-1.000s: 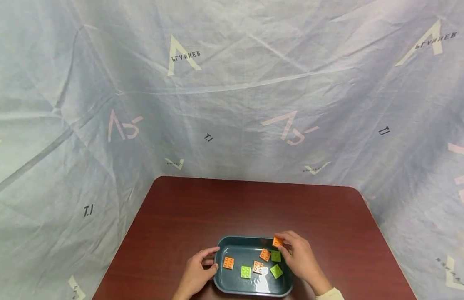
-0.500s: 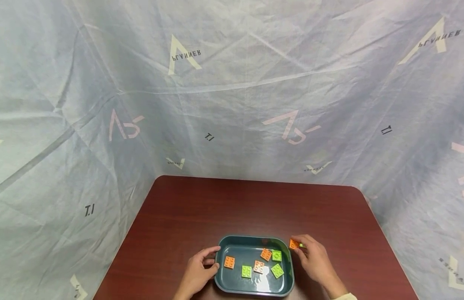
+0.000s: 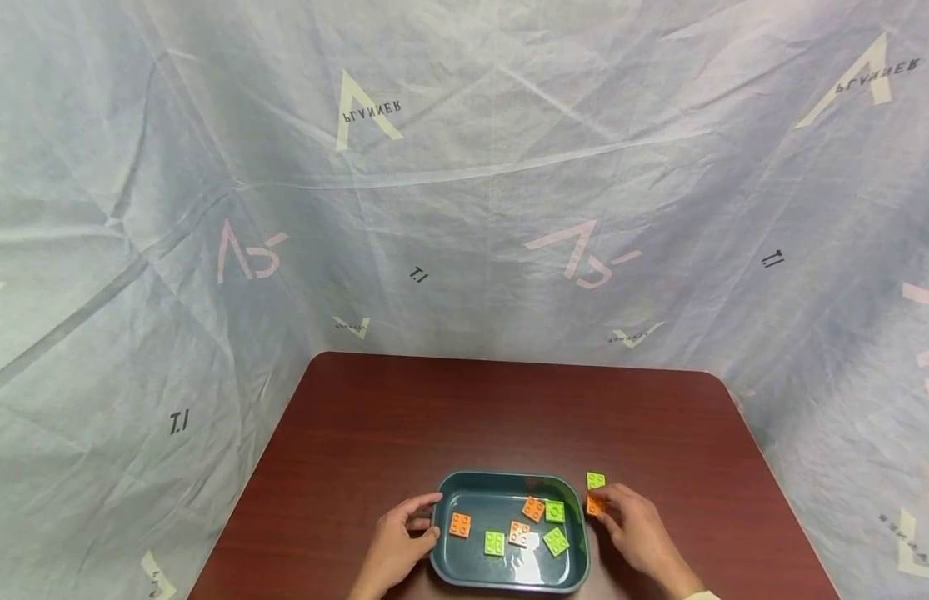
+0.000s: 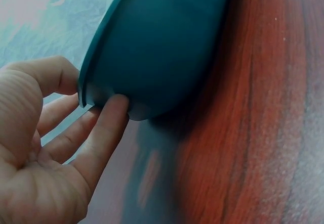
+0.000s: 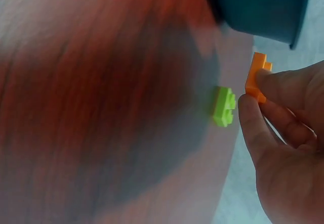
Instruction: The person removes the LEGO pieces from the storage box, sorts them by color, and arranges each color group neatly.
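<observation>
Where the left hand (image 3: 395, 546) is placed: left edge of the tray (image 3: 482, 504) lightly touched by unclenched fingers.
Tray: six bricks (image 3: 494, 544) left inside.
Right hand (image 3: 638, 537): orange brick (image 5: 252, 81) pinched beside tray's right edge.
Surface (image 3: 501, 417): green brick (image 3: 595, 480) set down by tray's far right corner; work judged early.

Tray (image 4: 157, 47) cut off in wrist views

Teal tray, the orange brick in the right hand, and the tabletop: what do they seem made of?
Teal tray: probably smooth, glossy plastic, though coated metal is possible; bright glare shows inside it.
Orange brick: likely hard moulded plastic, with crisp edges and raised studs.
Tabletop: wood or laminate; streaky reddish grain, slight sheen.
</observation>
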Action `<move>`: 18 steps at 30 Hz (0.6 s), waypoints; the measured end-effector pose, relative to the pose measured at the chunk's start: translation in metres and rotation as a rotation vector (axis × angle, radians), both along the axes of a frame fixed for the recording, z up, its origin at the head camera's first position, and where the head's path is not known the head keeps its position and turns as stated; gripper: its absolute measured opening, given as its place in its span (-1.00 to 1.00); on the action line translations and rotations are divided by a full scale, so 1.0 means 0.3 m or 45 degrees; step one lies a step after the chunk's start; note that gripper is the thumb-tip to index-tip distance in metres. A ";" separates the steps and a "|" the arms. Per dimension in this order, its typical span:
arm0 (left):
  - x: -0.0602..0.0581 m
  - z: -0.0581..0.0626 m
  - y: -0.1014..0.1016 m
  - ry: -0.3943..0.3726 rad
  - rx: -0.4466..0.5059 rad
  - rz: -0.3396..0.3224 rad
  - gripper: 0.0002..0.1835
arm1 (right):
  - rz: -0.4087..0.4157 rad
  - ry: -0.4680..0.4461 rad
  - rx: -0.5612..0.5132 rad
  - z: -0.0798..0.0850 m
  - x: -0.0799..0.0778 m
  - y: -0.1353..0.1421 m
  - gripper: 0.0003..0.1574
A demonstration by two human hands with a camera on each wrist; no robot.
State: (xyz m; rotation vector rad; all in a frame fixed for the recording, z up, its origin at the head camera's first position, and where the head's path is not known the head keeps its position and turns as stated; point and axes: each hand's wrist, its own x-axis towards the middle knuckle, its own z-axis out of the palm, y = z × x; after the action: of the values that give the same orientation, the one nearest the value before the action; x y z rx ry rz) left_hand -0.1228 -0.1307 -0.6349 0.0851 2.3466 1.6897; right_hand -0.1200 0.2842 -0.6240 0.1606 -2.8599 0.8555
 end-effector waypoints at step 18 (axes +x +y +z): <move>-0.003 -0.007 0.001 -0.003 0.022 -0.004 -0.49 | 0.057 -0.021 0.067 -0.063 -0.015 0.025 -0.56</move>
State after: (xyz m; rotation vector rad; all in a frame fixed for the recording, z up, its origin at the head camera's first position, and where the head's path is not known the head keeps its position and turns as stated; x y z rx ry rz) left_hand -0.1238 -0.1305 -0.6369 0.0900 2.3294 1.7074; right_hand -0.1244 0.2916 -0.6428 0.2253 -2.9062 0.7939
